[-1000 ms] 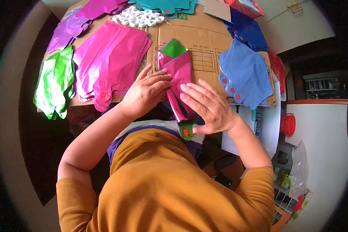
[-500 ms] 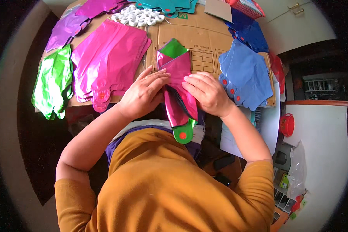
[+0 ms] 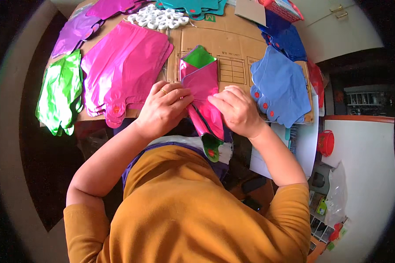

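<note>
A folded pink foil balloon lies before me on the cardboard, its lower part hanging over the near edge. Green foil shows at its top, and a green tab with a red dot sticks out at the lower end. My left hand pinches the pink foil's left side with curled fingers. On the opposite side, my right hand grips it between thumb and fingers. Between them the foil is creased, and a dark gap runs down its lower half.
Flat pink balloons and shiny green ones lie left; light blue ones lie right. White ribbon rolls and teal foil sit at the back of the cardboard. A red basket is at far right.
My fingers have curled in tighter on the pink foil. Its lower end has narrowed, and the green tab has turned and folded inward.
</note>
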Demonstrator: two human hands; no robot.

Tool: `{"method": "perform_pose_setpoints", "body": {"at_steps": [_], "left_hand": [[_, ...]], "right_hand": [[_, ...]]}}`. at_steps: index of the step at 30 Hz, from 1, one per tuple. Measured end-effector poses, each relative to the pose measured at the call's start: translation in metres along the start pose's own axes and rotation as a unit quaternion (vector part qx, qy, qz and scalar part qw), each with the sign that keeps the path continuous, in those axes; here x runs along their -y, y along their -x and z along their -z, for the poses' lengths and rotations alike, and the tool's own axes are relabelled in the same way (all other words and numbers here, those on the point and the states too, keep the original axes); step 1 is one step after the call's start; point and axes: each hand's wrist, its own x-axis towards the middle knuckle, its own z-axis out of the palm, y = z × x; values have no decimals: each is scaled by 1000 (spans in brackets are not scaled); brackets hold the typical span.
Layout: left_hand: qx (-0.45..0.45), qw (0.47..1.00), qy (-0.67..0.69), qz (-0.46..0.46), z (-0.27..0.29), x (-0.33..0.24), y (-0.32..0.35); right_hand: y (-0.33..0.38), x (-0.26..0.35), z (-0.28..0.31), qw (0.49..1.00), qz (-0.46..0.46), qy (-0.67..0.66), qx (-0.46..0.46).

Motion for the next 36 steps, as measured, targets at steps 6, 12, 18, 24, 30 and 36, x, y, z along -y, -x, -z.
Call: {"method": "perform_pose_setpoints", "body": {"at_steps": [6, 12, 18, 24, 30, 36], "left_hand": [[5, 1000, 25, 5, 1, 7, -3], [-39, 999, -3, 18, -6, 6, -1], [-20, 999, -17, 36, -3, 4, 0], [-55, 997, 7, 49, -1, 3, -8], [-56, 994, 17, 94, -2, 4, -13], [-8, 979, 7, 205, -3, 5, -28]], "right_hand": [[-3, -4, -1, 995, -90, -41, 25], [-6, -8, -2, 993, -101, -65, 3], [-8, -11, -3, 994, -91, -62, -7], [-13, 5, 5, 987, -152, -48, 3], [-10, 4, -8, 957, -281, -75, -7], [-19, 13, -20, 933, -355, -35, -46]]}}
